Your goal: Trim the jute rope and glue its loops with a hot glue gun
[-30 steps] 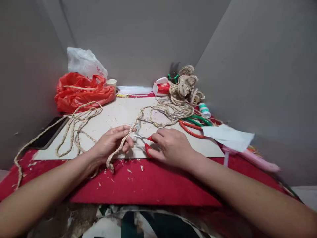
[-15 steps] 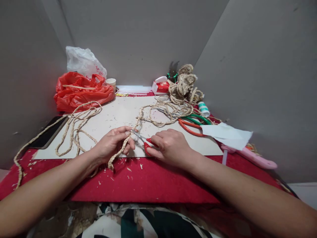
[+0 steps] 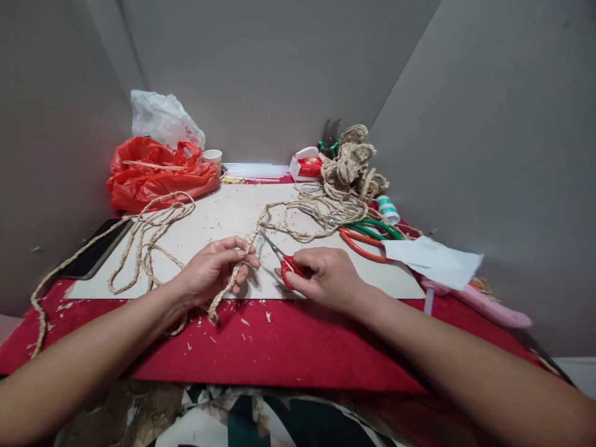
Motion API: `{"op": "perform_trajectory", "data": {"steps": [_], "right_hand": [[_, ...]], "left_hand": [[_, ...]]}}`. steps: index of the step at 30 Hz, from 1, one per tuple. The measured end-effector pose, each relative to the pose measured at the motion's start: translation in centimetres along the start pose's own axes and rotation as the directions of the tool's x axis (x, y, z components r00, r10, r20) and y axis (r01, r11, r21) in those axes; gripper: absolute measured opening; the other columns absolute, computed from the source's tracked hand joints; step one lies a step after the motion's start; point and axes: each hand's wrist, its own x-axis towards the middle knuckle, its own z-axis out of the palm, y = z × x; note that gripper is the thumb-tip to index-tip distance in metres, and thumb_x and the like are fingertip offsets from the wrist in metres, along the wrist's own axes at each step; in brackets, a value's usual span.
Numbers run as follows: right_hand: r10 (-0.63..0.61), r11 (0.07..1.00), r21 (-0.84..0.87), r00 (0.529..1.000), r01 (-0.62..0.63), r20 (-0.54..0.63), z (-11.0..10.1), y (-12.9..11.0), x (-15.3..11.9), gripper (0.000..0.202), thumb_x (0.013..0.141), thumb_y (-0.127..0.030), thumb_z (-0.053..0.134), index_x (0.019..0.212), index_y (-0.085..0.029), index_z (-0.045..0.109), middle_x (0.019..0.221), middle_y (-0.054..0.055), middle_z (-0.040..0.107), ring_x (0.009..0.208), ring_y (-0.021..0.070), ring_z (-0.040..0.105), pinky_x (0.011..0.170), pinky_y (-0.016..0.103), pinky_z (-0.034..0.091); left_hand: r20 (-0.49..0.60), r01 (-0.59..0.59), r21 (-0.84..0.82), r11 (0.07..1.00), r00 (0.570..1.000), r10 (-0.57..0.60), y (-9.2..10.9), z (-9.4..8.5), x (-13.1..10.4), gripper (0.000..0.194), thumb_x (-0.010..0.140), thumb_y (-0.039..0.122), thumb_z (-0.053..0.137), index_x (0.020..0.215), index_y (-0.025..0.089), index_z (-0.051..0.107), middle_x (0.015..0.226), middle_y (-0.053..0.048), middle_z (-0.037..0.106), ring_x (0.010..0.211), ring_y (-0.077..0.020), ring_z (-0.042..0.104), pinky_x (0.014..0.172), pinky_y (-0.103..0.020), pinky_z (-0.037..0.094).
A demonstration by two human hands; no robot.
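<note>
Near the tabletop's [image 3: 279, 351] front edge, the left hand [image 3: 218, 261] pinches a braided rope [image 3: 224, 297], whose loose end reaches past the white board's [image 3: 223, 214] front edge. The right hand [image 3: 328, 273] grips red-handled scissors [image 3: 275, 247], tips just beside the rope. A red bag [image 3: 158, 180] sits at the tabletop's back left corner.

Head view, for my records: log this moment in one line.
left hand: holding braided tan rope | right hand: holding small red-handled metal scissors

From mid-view, a phone [image 3: 95, 257] lies at nine o'clock, a red plastic bag [image 3: 158, 181] at ten, a red-and-white box [image 3: 309, 168] at twelve, a small bottle [image 3: 388, 210] at three, a pink tool [image 3: 493, 307] at four.
</note>
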Motion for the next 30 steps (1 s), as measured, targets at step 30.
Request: {"op": "perform_trajectory", "data": {"steps": [30], "right_hand": [[-0.119,0.924,-0.361,0.992,0.125,0.037,0.01,-0.60,-0.23,0.029,0.079,-0.042,0.057,0.072,-0.016,0.068,0.064,0.005,0.063,0.060,0.0166,0.053,0.062,0.030,0.029]], "left_hand": [[-0.068,-0.053,0.123,0.991,0.996,0.062,-0.01,-0.06,0.09,0.018,0.082,0.029,0.067,0.088,0.013,0.060,0.066,-0.003,0.070,0.047,-0.0056,0.050,0.046,-0.015,0.033]]}}
